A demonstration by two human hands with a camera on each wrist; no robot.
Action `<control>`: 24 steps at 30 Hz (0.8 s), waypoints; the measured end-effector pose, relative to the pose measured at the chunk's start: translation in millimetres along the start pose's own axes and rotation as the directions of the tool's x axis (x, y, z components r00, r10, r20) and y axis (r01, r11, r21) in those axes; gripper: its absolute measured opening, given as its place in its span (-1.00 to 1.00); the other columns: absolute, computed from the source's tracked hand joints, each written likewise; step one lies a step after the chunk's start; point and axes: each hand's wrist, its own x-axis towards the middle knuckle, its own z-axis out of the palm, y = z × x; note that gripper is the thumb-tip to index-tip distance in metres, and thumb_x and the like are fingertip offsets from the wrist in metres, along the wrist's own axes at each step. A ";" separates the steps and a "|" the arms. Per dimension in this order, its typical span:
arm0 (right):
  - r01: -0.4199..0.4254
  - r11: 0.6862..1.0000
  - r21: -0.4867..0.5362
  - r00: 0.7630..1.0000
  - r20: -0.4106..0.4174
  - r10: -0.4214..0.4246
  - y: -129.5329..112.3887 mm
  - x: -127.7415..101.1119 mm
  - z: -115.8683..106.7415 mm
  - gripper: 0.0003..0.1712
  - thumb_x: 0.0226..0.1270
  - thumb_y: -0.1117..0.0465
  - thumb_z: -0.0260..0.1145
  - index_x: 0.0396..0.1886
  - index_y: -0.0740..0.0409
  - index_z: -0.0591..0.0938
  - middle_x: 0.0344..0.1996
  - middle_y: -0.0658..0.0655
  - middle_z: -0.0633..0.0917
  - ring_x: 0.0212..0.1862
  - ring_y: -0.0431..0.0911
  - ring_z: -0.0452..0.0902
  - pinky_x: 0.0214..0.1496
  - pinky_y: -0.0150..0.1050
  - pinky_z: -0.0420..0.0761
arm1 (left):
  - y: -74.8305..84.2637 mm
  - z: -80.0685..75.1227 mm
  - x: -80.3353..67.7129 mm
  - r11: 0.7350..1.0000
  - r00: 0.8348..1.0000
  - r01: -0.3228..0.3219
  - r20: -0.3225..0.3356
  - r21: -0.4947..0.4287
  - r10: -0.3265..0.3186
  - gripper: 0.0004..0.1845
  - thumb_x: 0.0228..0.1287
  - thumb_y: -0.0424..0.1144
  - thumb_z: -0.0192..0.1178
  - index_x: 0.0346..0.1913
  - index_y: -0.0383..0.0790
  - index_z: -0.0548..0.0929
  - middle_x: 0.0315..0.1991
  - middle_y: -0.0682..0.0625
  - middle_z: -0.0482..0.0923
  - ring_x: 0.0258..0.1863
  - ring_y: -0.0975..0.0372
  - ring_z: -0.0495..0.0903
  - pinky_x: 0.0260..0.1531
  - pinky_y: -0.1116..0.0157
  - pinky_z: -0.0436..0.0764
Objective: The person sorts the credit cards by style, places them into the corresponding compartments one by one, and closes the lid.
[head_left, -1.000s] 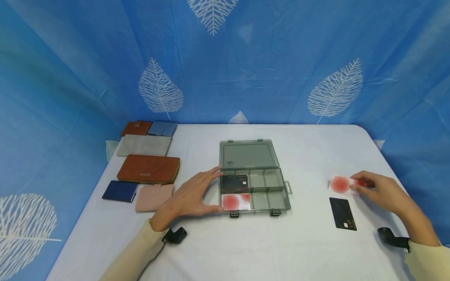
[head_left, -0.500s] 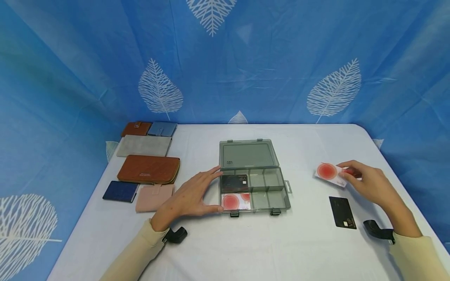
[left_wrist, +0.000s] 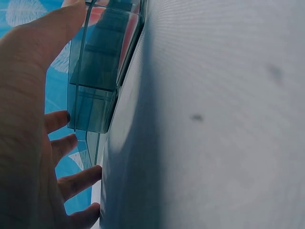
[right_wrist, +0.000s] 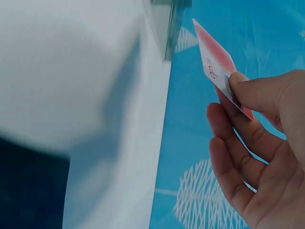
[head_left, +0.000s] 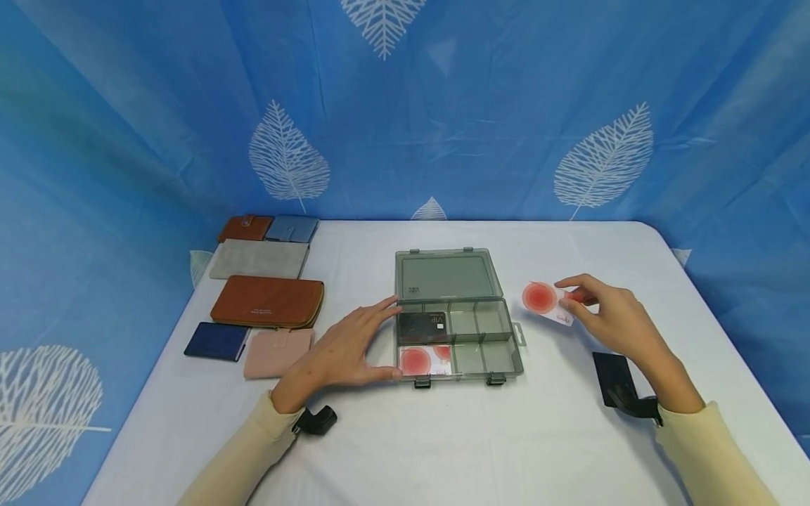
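Observation:
My right hand [head_left: 616,316] pinches a white card with red circles [head_left: 540,298] between thumb and fingers, raised above the table; the right wrist view shows the card [right_wrist: 214,57] tilted, its other fingers loosely bent below. My left hand [head_left: 344,355] rests at the left side of a clear grey-green divided box [head_left: 468,360], fingers spread, with thumb and fingertips right at its edge. The box's lid [head_left: 448,274] lies folded back. In its left compartments are a black VIP card [head_left: 418,327] behind and a red-circled card [head_left: 415,361] in front. Another black card [head_left: 610,376] lies on the table, partly hidden by the right wrist camera.
Left of the box lie a large brown wallet [head_left: 266,301], a grey wallet [head_left: 258,258], a small brown wallet [head_left: 245,228], a light blue wallet [head_left: 292,228], a navy one [head_left: 216,341] and a pink one [head_left: 276,353]. A blue leaf-print curtain [head_left: 455,112] hangs behind the white table [head_left: 493,450].
My right hand has lifted the red-circled card off the table and carried it left toward the box. The left hand and the box have stayed in place.

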 end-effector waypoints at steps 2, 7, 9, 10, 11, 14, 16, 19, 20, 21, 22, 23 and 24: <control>0.019 1.000 0.010 1.000 0.007 -0.019 -6.2 4.4 3.8 -0.58 0.45 0.28 0.51 0.26 0.14 0.69 -0.13 0.33 0.82 -0.04 0.38 0.77 -0.04 0.36 0.73 | -0.3 -0.5 0.3 1.000 1.000 -0.002 0.001 -0.003 0.002 0.19 0.16 0.49 0.38 0.72 -0.03 0.21 0.75 0.01 0.07 0.60 -0.03 0.32 0.49 -0.21 0.41; 0.063 0.997 0.050 0.997 0.031 -0.065 -19.8 13.6 11.6 -0.60 0.45 0.28 0.50 0.24 0.11 0.70 -0.16 0.26 0.83 -0.04 0.33 0.79 -0.09 0.29 0.75 | -0.9 -0.6 0.1 1.000 1.000 0.003 0.004 -0.001 -0.003 0.19 0.16 0.51 0.36 0.72 -0.02 0.21 0.75 0.00 0.08 0.60 -0.04 0.33 0.48 -0.21 0.41; 0.078 0.995 0.064 0.996 0.040 -0.080 -24.5 17.0 14.4 -0.62 0.46 0.29 0.50 0.23 0.10 0.71 -0.17 0.23 0.83 -0.04 0.30 0.79 -0.10 0.27 0.74 | -1.0 -0.7 0.0 1.000 1.000 0.010 0.007 0.001 -0.010 0.19 0.15 0.51 0.36 0.73 0.00 0.20 0.75 0.02 0.07 0.60 -0.02 0.32 0.49 -0.21 0.41; 0.083 0.994 0.068 0.995 0.047 -0.086 -26.7 18.5 16.1 -0.62 0.46 0.29 0.50 0.22 0.09 0.72 -0.18 0.22 0.83 -0.05 0.29 0.80 -0.10 0.26 0.74 | -0.9 -0.5 0.0 1.000 1.000 0.013 0.009 0.004 -0.013 0.19 0.15 0.51 0.36 0.73 0.01 0.20 0.75 0.03 0.06 0.60 -0.02 0.32 0.49 -0.20 0.40; 0.087 0.994 0.073 0.994 0.053 -0.091 -29.0 19.9 17.9 -0.62 0.46 0.29 0.50 0.22 0.08 0.72 -0.18 0.21 0.83 -0.04 0.27 0.80 -0.10 0.25 0.74 | -1.0 -0.4 -0.1 1.000 1.000 0.013 0.009 0.004 -0.013 0.19 0.15 0.51 0.36 0.73 0.01 0.20 0.75 0.03 0.06 0.60 -0.02 0.32 0.49 -0.20 0.40; 0.105 0.991 0.078 0.992 0.068 -0.111 -36.7 23.3 23.7 -0.63 0.45 0.30 0.50 0.21 0.05 0.73 -0.19 0.18 0.84 -0.05 0.24 0.81 -0.13 0.18 0.74 | -1.0 -0.2 -0.1 1.000 1.000 0.015 0.009 0.006 -0.015 0.18 0.15 0.50 0.36 0.73 0.01 0.21 0.75 0.04 0.06 0.60 -0.01 0.32 0.50 -0.19 0.39; 0.120 0.990 0.078 0.989 0.073 -0.126 -42.2 25.1 27.9 -0.63 0.44 0.30 0.51 0.20 0.04 0.74 -0.20 0.16 0.84 -0.07 0.20 0.81 -0.17 0.10 0.73 | -1.1 -0.1 0.1 1.000 1.000 0.012 0.007 0.007 -0.012 0.18 0.15 0.50 0.37 0.72 0.00 0.21 0.75 0.03 0.07 0.60 -0.01 0.32 0.50 -0.19 0.39; 0.151 0.985 0.079 0.985 0.075 -0.157 -50.7 27.2 33.7 -0.64 0.43 0.29 0.52 0.18 0.03 0.75 -0.21 0.13 0.85 -0.09 0.16 0.81 -0.24 -0.05 0.66 | -0.7 -0.3 0.5 1.000 1.000 0.013 0.008 0.008 -0.013 0.18 0.15 0.49 0.38 0.72 0.00 0.21 0.75 0.02 0.08 0.60 -0.02 0.32 0.50 -0.20 0.40; 0.160 0.984 0.080 0.983 0.079 -0.166 -53.5 27.9 35.5 -0.64 0.44 0.29 0.52 0.18 0.03 0.75 -0.22 0.12 0.85 -0.09 0.14 0.81 -0.26 -0.08 0.64 | -0.8 -0.2 0.6 1.000 1.000 0.015 0.008 0.008 -0.015 0.18 0.15 0.48 0.38 0.73 0.00 0.21 0.75 0.02 0.08 0.60 -0.02 0.32 0.50 -0.20 0.40; 0.167 0.983 0.081 0.981 0.083 -0.173 -56.5 28.5 37.3 -0.64 0.44 0.28 0.52 0.18 0.03 0.75 -0.22 0.11 0.85 -0.10 0.13 0.82 -0.26 -0.11 0.64 | -0.8 -0.2 0.6 1.000 1.000 0.017 0.008 0.009 -0.017 0.19 0.15 0.48 0.38 0.73 0.00 0.21 0.75 0.01 0.08 0.60 -0.03 0.32 0.49 -0.20 0.40; 0.173 0.981 0.088 0.980 0.088 -0.181 -59.6 29.0 38.9 -0.65 0.44 0.28 0.52 0.17 0.03 0.76 -0.22 0.10 0.85 -0.10 0.12 0.81 -0.28 -0.12 0.62 | -0.8 -0.1 0.7 1.000 1.000 0.020 0.010 0.010 -0.020 0.19 0.15 0.48 0.38 0.73 0.01 0.20 0.75 0.02 0.07 0.60 -0.03 0.32 0.50 -0.19 0.40; 0.180 0.979 0.092 0.977 0.096 -0.188 -62.9 29.4 40.3 -0.65 0.44 0.28 0.52 0.17 0.03 0.76 -0.22 0.09 0.85 -0.09 0.12 0.81 -0.27 -0.13 0.63 | -1.0 0.0 0.6 1.000 1.000 0.019 0.009 0.011 -0.020 0.19 0.15 0.48 0.38 0.73 0.00 0.20 0.75 0.02 0.07 0.59 -0.03 0.32 0.49 -0.20 0.40; 0.184 0.978 0.095 0.975 0.104 -0.194 -65.9 29.8 42.3 -0.66 0.45 0.27 0.51 0.18 0.03 0.75 -0.21 0.08 0.85 -0.09 0.11 0.81 -0.27 -0.14 0.62 | -1.1 0.1 0.5 1.000 1.000 0.022 0.011 0.013 -0.022 0.19 0.14 0.49 0.38 0.73 0.01 0.20 0.75 0.03 0.06 0.59 -0.03 0.32 0.50 -0.19 0.40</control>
